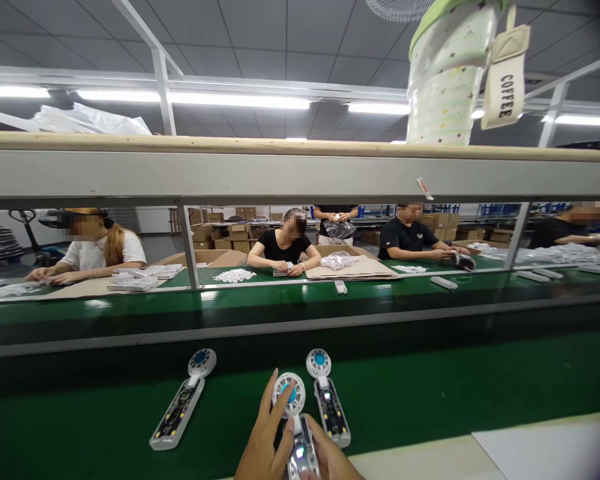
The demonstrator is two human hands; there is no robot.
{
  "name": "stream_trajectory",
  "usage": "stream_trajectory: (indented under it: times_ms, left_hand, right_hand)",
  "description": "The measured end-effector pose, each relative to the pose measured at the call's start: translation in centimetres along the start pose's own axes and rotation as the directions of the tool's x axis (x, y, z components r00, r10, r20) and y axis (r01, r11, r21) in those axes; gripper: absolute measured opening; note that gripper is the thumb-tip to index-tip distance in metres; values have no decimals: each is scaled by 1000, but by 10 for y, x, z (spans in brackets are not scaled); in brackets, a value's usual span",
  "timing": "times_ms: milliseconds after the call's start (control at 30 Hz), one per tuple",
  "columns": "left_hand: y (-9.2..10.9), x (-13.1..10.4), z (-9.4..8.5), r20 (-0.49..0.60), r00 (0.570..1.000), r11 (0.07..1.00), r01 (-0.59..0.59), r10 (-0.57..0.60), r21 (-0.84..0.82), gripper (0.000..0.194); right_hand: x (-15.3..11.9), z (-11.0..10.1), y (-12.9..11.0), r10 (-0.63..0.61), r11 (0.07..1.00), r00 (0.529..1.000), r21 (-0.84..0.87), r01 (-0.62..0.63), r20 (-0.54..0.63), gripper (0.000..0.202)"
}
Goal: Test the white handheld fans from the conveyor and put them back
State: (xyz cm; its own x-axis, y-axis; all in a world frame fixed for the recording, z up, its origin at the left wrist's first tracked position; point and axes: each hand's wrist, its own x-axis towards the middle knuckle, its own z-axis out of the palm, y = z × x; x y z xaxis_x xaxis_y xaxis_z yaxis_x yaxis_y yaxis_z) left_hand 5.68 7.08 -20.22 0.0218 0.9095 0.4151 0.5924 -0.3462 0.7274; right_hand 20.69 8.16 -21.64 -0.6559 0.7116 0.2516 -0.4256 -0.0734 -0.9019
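Observation:
A small handheld fan (296, 460) with a round white head, a blue hub and an exposed circuit board in its handle is between my hands at the bottom centre. My right hand (333, 460) is wrapped round the handle from the right. From the left, my left hand (265, 437) holds it too, one finger across the fan head and the thumb by the neck. A light glows on the board. Two similar fans lie nearby on the green belt: one fan (177, 410) to the left, another fan (333, 410) just right of my hands.
The green conveyor belt (430, 380) runs across the view. Beyond a metal divider, several co-workers sit handling white parts. A wooden-edged shelf (280, 147) spans above, bearing a patterned tumbler (443, 80) and plastic bags (90, 120). White paper (555, 447) lies at the lower right.

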Motion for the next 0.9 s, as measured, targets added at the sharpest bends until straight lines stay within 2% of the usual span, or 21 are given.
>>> stream_trajectory:
  times_ms: [100,200,300,400,500,600,767,900]
  left_hand:
    - [0,0,0,0,1000,1000,5,-5,-13,44]
    - [2,0,-1,3,1000,1000,23,-23,-15,44]
    - [4,0,-1,-8,1000,999,28,-28,-34,45]
    - [5,-1,-1,-25,999,997,30,-32,-67,46]
    - [2,0,-1,-18,996,990,88,-91,-108,53]
    - [-6,1,0,55,989,987,141,-136,-81,61]
    - [-20,2,3,167,980,993,96,-106,66,70]
    - [-24,2,6,169,981,990,72,-92,123,76]
  right_hand:
    - [0,-2,6,-15,999,1000,46,15,0,76]
    - [2,-11,24,4,996,1000,90,-1,-30,86]
    - [3,-17,40,9,996,997,90,-2,-77,91]
    - [3,-15,41,-4,997,985,78,17,-172,86]
    - [3,-13,29,-17,994,956,96,47,-292,82]
    - [5,-19,12,-1,988,922,141,60,-387,90]
    - [16,-47,-3,-7,988,810,120,96,-586,114]
    - [21,-63,0,-81,993,769,11,114,-634,123]
